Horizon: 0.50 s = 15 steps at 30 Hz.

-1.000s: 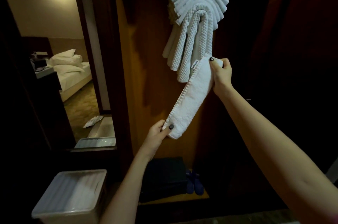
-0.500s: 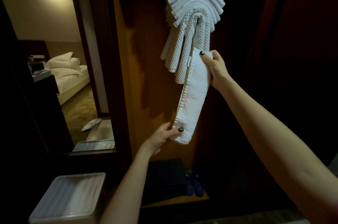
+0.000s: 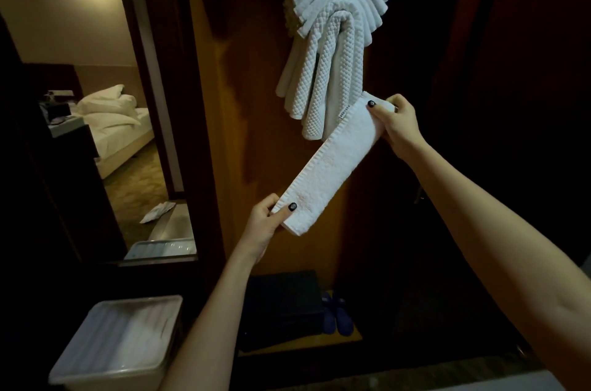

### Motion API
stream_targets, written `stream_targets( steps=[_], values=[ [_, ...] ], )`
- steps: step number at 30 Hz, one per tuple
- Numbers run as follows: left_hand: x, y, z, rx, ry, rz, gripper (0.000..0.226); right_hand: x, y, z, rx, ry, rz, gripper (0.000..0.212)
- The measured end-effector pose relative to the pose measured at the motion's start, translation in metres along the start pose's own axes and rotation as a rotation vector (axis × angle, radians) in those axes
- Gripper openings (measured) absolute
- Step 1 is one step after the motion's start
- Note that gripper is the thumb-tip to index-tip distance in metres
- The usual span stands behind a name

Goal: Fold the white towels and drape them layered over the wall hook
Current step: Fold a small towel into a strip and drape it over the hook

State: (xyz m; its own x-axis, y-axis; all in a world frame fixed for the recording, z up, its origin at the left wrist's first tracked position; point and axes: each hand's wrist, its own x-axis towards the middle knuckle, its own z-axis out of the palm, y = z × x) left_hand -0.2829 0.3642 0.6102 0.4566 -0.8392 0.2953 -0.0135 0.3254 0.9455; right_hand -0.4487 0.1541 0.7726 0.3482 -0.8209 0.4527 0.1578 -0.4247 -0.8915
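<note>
1. The right hand pinches the upper end of the folded towel. Its thumb lies on the front face and its fingers are curled behind. This end sits just below the hung towels, slightly to their right. Whether it touches their lowest tips cannot be told.
2. The left hand pinches the lower end in the same way, thumb on the front and fingers tucked behind, well below the hung towels and a little to their left.
3. The folded towel is a long narrow white strip, held straight on a slant between the two hands. A stitched edge runs along its left side, and a small label sits near the upper end.
4. The hung towels form a layered arch of smooth white bands over an inner waffle-weave towel, whose ends hang straight down. The hook itself is hidden beneath them.
5. Directly behind the hung towels is a wooden panel.
6. Far below the hung towels lie a dark case and, just to its right, a pair of blue slippers.
7. Far below and to the left of the hung towels stands a pale plastic bin. To their left, farther off, is a bed with white pillows.
</note>
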Motion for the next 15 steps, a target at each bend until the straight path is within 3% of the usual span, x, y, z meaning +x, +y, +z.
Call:
stream_targets(
  steps=[3,6,10,15],
  values=[
    [0.009,0.008,-0.001,0.02,-0.031,-0.002,0.017,0.01,0.004,-0.025,-0.11,-0.053,0.017,0.019],
    [0.021,0.019,-0.005,0.032,-0.067,-0.009,0.028,0.02,0.007,-0.051,-0.163,-0.178,0.14,0.037],
    [0.045,0.042,-0.007,0.148,-0.191,0.024,0.051,0.027,0.01,-0.071,-0.164,-0.241,0.226,0.021],
    [0.087,0.085,-0.011,0.345,-0.255,0.092,0.026,0.042,0.0,-0.073,-0.117,-0.191,0.185,0.009]
  ],
)
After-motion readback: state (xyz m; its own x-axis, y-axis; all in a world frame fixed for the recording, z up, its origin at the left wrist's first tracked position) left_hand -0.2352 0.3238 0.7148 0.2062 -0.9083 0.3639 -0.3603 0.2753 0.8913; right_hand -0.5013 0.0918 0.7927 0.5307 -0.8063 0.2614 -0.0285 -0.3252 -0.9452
